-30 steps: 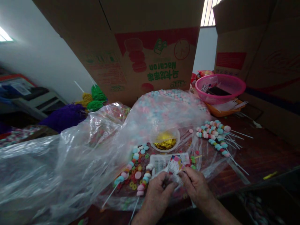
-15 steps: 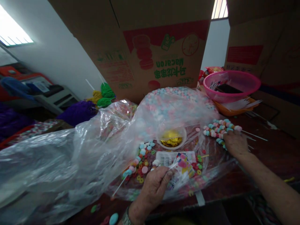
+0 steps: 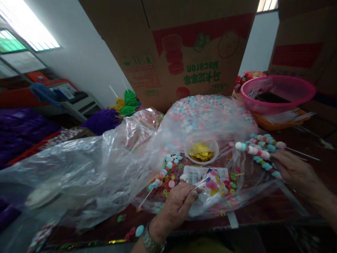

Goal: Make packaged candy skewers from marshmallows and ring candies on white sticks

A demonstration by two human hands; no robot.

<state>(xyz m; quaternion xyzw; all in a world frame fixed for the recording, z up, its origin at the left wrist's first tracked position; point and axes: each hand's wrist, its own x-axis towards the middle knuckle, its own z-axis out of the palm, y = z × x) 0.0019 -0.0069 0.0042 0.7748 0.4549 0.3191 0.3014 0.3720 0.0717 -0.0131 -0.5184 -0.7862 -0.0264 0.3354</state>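
Observation:
My left hand (image 3: 179, 202), with a watch on its wrist, pinches a thin white stick beside a small colourful packet (image 3: 214, 184). My right hand (image 3: 292, 167) is at the right, its fingers bent at the stick end of several candy skewers (image 3: 254, 151); its fingertips are blurred and partly hidden, so its grip is unclear. Another candy skewer (image 3: 158, 179) lies left of my left hand, on loose ring-shaped candies (image 3: 172, 174). A round tub (image 3: 201, 154) of gold ties stands between the hands, behind the packet.
A big clear bag (image 3: 202, 112) of pastel candies lies behind the tub, with plastic film spread leftward. Cardboard boxes (image 3: 200, 52) stand at the back. A pink basket (image 3: 279, 93) sits over an orange tray (image 3: 276, 123) at the right. Purple bundles (image 3: 101, 121) are at left.
The view has swung left, so things appear further right. My right hand has drawn back from atop the skewers, which are now more spread out. My left hand still holds the stick.

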